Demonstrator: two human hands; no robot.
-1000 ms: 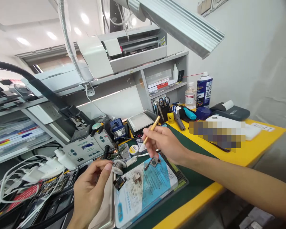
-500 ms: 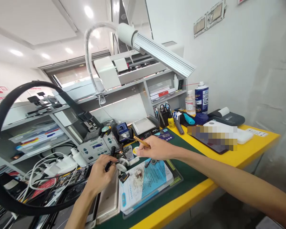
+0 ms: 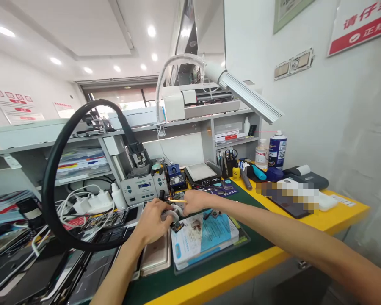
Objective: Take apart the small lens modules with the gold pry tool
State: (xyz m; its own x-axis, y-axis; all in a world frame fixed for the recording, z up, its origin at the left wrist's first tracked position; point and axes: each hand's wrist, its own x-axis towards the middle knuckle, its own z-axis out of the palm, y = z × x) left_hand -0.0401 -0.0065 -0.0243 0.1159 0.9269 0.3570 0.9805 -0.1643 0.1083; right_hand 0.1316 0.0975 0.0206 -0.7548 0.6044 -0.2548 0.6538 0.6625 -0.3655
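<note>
Both hands (image 3: 173,209) now closer together, gold tool (image 3: 177,201) levelled.

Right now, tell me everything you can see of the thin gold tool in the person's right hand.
The gold tool is a slim, straight rod with a metallic brass-like sheen, lying nearly level and pointing left. The right hand pinches its right end, hiding the rest. Its free tip reaches toward the left hand, over a small round white spool at the top edge of the blue and white mat. Whether the tip touches anything cannot be told.
</note>
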